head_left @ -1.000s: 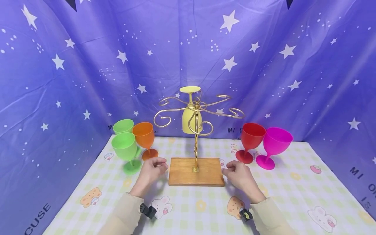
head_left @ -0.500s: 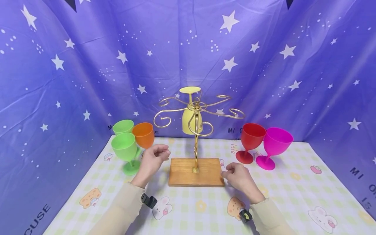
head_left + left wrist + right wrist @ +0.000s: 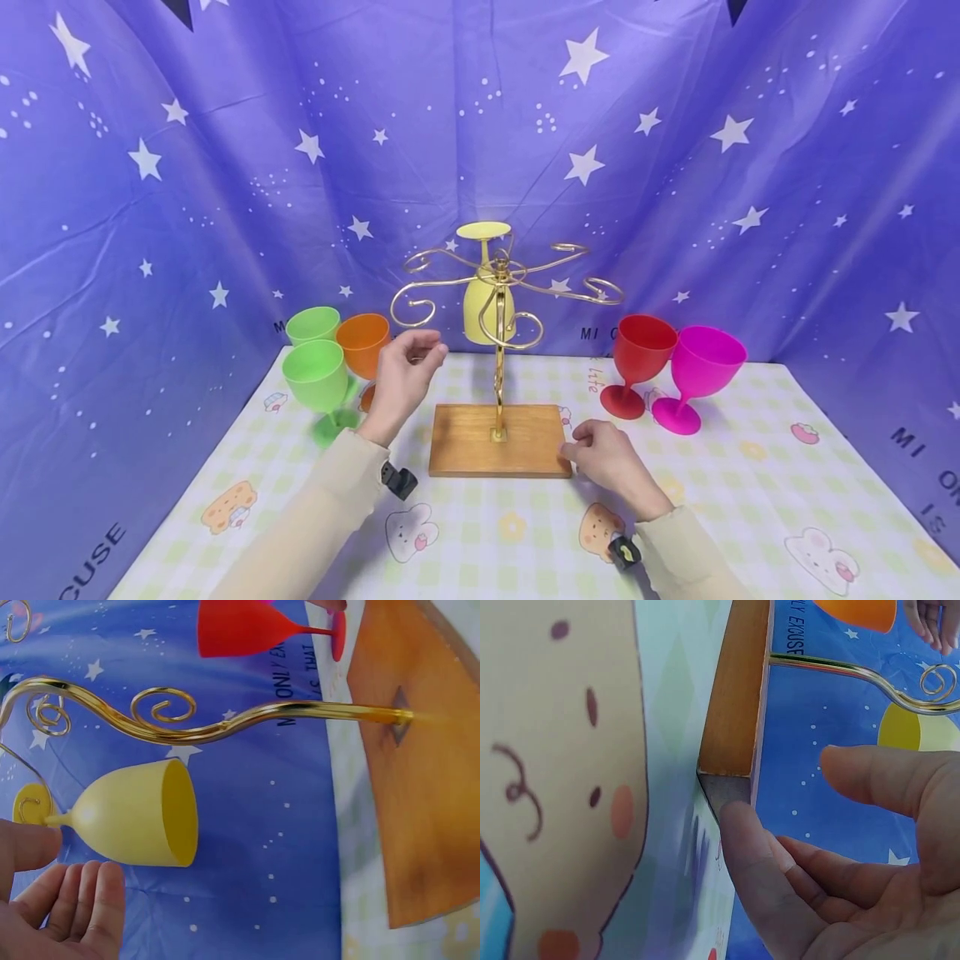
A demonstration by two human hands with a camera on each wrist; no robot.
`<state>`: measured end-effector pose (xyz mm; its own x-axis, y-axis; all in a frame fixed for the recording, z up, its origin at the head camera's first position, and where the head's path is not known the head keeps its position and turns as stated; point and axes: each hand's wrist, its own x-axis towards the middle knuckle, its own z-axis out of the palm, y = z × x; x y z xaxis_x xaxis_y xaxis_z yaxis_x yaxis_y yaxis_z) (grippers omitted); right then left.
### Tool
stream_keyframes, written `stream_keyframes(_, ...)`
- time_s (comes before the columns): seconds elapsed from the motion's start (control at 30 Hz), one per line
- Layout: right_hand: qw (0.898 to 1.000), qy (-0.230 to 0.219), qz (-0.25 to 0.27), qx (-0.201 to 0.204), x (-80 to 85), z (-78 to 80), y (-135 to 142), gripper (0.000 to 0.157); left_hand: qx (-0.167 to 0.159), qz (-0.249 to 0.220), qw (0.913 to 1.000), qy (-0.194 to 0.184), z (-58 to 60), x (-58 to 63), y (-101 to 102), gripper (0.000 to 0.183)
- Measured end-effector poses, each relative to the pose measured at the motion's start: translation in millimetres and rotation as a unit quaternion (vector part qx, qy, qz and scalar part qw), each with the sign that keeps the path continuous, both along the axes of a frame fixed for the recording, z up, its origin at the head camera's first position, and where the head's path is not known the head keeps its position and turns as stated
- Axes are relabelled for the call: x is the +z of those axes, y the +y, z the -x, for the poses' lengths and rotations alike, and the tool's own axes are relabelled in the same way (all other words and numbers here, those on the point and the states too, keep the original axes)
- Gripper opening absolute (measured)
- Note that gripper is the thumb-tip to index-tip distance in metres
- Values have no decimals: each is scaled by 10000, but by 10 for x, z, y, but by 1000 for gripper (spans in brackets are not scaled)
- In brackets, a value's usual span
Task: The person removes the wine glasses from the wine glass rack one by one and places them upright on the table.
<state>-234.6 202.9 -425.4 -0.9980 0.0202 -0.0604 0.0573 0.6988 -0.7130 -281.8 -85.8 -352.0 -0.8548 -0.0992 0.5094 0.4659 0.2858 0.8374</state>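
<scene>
A gold wire glass rack (image 3: 500, 358) stands on a wooden base (image 3: 457, 442). From one curled arm a yellow goblet (image 3: 480, 312) hangs upside down. My left hand (image 3: 405, 375) is raised left of the rack's post, below a curled arm, its thumb and fingers apart and holding nothing. In the left wrist view, its fingers lie near the stem of the yellow goblet (image 3: 135, 817). My right hand (image 3: 607, 458) is at the base's right end. In the right wrist view, a fingertip touches the end of the base (image 3: 731, 712), while the thumb stands away from it.
On the left stand two green goblets (image 3: 315, 375) and an orange goblet (image 3: 362, 342), partly behind my left hand. A red goblet (image 3: 643, 346) and a magenta goblet (image 3: 705, 362) stand upright on the right. A starry blue curtain (image 3: 420, 83) closes off the back of the checked tablecloth (image 3: 517, 567).
My left hand has risen from beside the base's left end and moved slightly right, toward the rack's arms. My right hand stays almost still at the base. The goblets have not moved.
</scene>
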Motion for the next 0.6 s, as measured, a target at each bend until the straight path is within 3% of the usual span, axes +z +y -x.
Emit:
stream_keyframes(0.2,9999,-43,-102,5,-11,-9,-18,28,148,-362,9989,260,89,136,38,21)
stream_keyframes(0.4,9999,-142,-16,67,-24,-16,-27,28,519,-488,9970,313,178,249,-10,20)
stream_keyframes(0.6,9995,-272,-47,129,-40,-5,-33,24,526,-667,9958,339,211,375,-135,22)
